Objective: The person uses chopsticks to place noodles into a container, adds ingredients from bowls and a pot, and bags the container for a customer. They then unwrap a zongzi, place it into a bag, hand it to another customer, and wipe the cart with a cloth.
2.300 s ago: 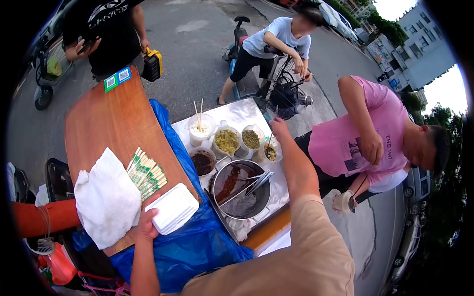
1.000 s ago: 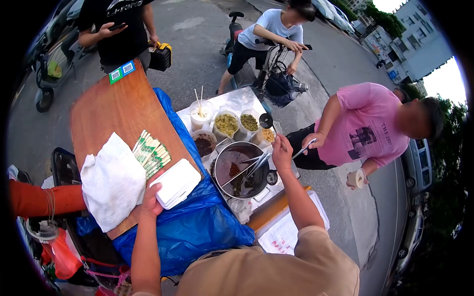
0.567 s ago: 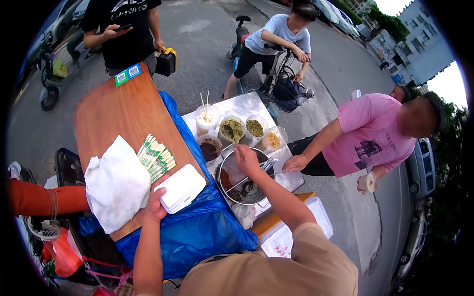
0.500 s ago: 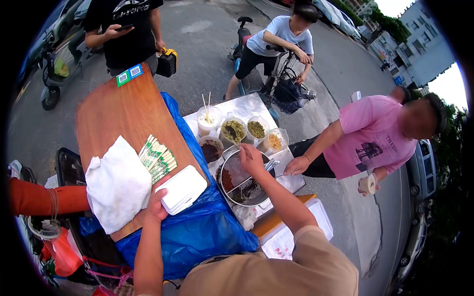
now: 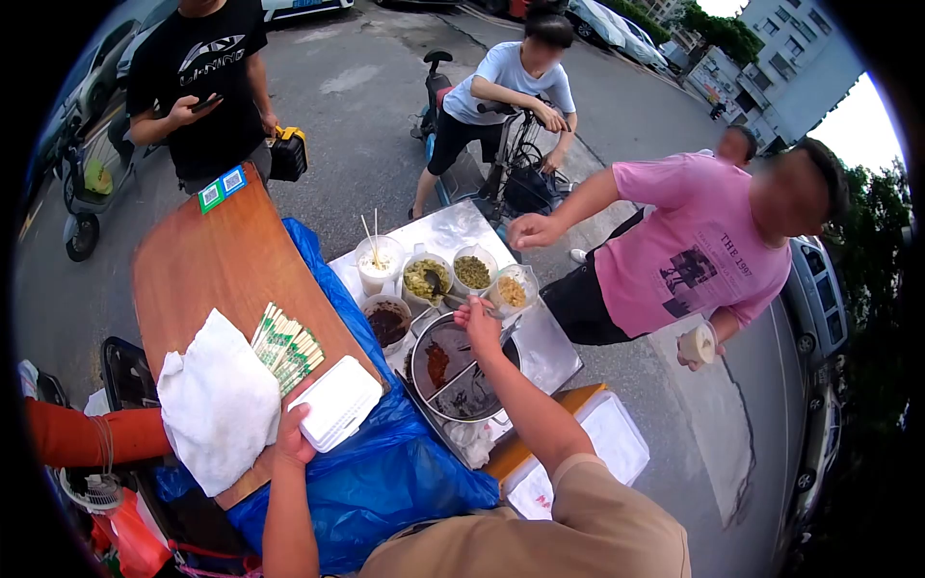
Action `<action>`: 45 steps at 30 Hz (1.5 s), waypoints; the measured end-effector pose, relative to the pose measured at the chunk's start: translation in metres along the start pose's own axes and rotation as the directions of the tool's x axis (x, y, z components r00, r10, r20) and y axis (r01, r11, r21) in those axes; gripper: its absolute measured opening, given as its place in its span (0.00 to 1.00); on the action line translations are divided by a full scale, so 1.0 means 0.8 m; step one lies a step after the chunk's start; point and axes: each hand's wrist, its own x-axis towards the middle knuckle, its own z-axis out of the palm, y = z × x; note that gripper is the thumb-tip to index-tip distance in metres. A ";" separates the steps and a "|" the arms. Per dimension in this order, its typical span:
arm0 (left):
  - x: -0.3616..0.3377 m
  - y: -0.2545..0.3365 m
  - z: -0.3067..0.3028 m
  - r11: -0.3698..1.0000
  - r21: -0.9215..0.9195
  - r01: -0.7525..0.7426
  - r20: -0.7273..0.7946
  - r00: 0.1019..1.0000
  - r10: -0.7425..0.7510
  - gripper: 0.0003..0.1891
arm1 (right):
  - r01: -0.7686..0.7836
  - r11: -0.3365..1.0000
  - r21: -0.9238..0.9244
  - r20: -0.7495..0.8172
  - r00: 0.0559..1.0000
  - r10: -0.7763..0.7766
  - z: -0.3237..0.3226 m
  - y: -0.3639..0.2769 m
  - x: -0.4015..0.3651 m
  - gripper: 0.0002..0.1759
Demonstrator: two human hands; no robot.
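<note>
Left hand [image 5: 294,438] clasped our foam box [image 5: 337,403] at its near edge; light, crushable, so we judged support underneath best. Right hand [image 5: 479,316] hovered over basin [image 5: 421,339], grip unreadable.

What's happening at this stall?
A street food stall. The person's left hand grips a white foam box at the edge of a wooden board, beside a cloth and chopstick packets. The right hand is over the rim of a metal pot of dark sauce, near the tubs; whether it holds anything is unclear. Across the stall, a person in pink reaches toward the tubs.
</note>
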 end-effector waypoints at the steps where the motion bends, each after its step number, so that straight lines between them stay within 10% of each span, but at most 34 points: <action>1: 0.002 0.002 0.001 1.000 0.001 0.002 0.001 1.000 -0.002 0.38 | 0.006 1.000 0.006 -0.002 1.000 -0.006 0.000 0.002 0.003 0.19; 30: 0.000 -0.001 -0.024 0.999 -0.043 0.018 -0.005 1.000 -0.018 0.35 | 0.171 0.969 -0.176 0.071 0.984 -0.161 0.000 0.011 0.000 0.19; 45: -0.015 0.013 0.005 0.989 -0.135 0.064 -0.010 0.998 -0.066 0.30 | 0.036 0.992 0.120 -0.086 0.996 -0.026 -0.009 -0.029 -0.013 0.18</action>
